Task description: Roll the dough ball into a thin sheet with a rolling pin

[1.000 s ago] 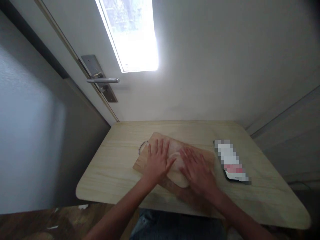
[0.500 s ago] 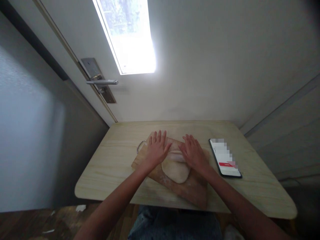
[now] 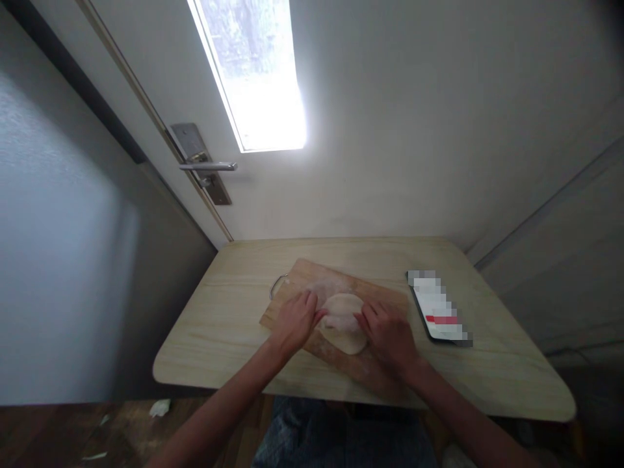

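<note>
A flat, round sheet of pale dough [image 3: 344, 343] lies on a wooden cutting board [image 3: 312, 270] dusted with flour. Across the dough runs a short, whitish rolling pin [image 3: 342, 322], its two ends covered by my hands. My left hand [image 3: 296, 318] is curled over the left end, thumb pointing inward. On the opposite end, my right hand [image 3: 387, 328] has its fingers bent round the pin. Parts of the board and the dough's side edges are hidden under the hands.
The board rests on a light wooden table [image 3: 214, 312] with rounded corners. To the right lies a phone [image 3: 441, 312] with its screen lit. A metal ring handle [image 3: 276, 286] sticks out at the board's left. Behind the table stands a door with a lever handle [image 3: 209, 166].
Both hands have drawn back toward me along with the rolling pin. Their fingers, stretched out flat before, are now curled in. More dough shows on the far side of the pin.
</note>
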Available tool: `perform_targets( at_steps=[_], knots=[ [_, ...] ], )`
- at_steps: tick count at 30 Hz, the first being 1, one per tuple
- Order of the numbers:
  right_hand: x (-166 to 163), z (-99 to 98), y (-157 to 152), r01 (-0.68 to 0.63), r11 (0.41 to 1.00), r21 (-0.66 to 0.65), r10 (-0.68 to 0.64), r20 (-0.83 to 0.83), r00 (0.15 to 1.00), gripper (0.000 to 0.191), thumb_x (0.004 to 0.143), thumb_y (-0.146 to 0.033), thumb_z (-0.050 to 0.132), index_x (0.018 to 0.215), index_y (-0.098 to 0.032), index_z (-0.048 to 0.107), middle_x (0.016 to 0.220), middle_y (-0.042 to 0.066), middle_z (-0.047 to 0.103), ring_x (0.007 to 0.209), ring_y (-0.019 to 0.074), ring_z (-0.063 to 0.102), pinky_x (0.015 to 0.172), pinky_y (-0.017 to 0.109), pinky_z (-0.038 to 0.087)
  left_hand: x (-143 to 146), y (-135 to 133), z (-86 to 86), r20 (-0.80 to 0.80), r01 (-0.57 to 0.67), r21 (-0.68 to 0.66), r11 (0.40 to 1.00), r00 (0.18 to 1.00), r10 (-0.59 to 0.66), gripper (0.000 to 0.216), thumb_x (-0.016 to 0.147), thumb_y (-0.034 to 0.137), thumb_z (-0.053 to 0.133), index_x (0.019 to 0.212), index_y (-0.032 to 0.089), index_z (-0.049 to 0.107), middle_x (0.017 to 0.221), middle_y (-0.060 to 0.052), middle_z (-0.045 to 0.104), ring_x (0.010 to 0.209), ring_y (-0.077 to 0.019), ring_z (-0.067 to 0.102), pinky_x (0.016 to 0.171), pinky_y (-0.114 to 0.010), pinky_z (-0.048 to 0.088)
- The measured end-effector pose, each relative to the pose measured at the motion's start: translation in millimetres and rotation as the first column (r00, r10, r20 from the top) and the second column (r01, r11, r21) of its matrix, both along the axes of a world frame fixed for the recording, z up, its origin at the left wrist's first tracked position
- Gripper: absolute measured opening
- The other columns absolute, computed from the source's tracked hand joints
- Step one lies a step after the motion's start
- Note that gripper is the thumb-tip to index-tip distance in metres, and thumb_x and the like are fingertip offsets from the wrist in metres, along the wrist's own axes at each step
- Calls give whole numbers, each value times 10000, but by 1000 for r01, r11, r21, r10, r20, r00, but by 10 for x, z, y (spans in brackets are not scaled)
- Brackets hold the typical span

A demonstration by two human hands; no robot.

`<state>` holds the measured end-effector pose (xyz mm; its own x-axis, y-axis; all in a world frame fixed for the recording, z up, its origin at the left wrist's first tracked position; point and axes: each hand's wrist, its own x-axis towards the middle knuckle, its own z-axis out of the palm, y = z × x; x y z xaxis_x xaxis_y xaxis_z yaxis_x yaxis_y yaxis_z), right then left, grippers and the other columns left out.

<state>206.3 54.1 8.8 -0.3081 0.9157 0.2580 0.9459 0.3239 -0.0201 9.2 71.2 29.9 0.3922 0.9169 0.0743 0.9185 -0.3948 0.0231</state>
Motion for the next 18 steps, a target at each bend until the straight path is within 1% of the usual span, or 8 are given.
perform_targets(
  at_steps=[2,5,10,13,15,17,18],
  knots=[
    [-8,46,25,18,1000,-26,-17,21,1000,401,881,-365,254,714,-187,572,735,51,621,692,178,549,606,282,338,36,33,22,16,-34,-32,999,999,34,342,872,401,297,884,148,526,806,-69,603,733,-190,582,627,-288,436],
    [10,91,11,40,998,-40,-38,47,998,437,883,-363,236,674,-185,576,681,54,623,653,180,556,574,281,321,44,22,17,3,-68,-92,993,998,69,445,892,389,204,811,152,572,754,-74,621,689,-197,597,606,-299,428],
    [85,170,45,88,996,-13,-88,18,996,391,872,-325,266,691,-186,583,704,55,625,679,178,555,596,282,324,42,10,19,-3,-106,-141,984,994,106,591,885,432,142,708,147,628,702,-98,634,683,-211,604,598,-306,421],
    [125,185,130,111,993,-26,-112,-26,993,351,858,-283,281,682,-188,570,737,56,620,726,176,547,653,285,344,89,72,40,20,-81,-103,991,996,83,599,882,445,136,717,143,626,703,-96,628,692,-202,594,632,-308,421],
    [142,146,138,127,990,-59,-130,-46,991,321,843,-257,292,691,-184,565,774,62,613,752,178,542,662,286,360,126,79,28,26,-61,-77,995,998,63,563,882,435,155,730,145,613,729,-89,618,715,-198,583,657,-309,421],
    [151,68,84,132,988,-73,-136,-43,990,298,833,-231,293,757,-171,575,838,76,612,789,186,541,686,298,379,155,27,-20,30,-55,-33,998,998,56,481,882,411,199,796,152,595,811,-85,609,778,-204,566,689,-320,421],
    [152,22,44,124,990,-60,-126,-39,991,295,831,-224,294,823,-158,581,898,88,610,838,195,538,728,313,383,164,-14,-55,34,-60,3,998,998,60,432,878,403,228,856,155,581,881,-89,600,833,-213,553,713,-331,419]
  ],
)
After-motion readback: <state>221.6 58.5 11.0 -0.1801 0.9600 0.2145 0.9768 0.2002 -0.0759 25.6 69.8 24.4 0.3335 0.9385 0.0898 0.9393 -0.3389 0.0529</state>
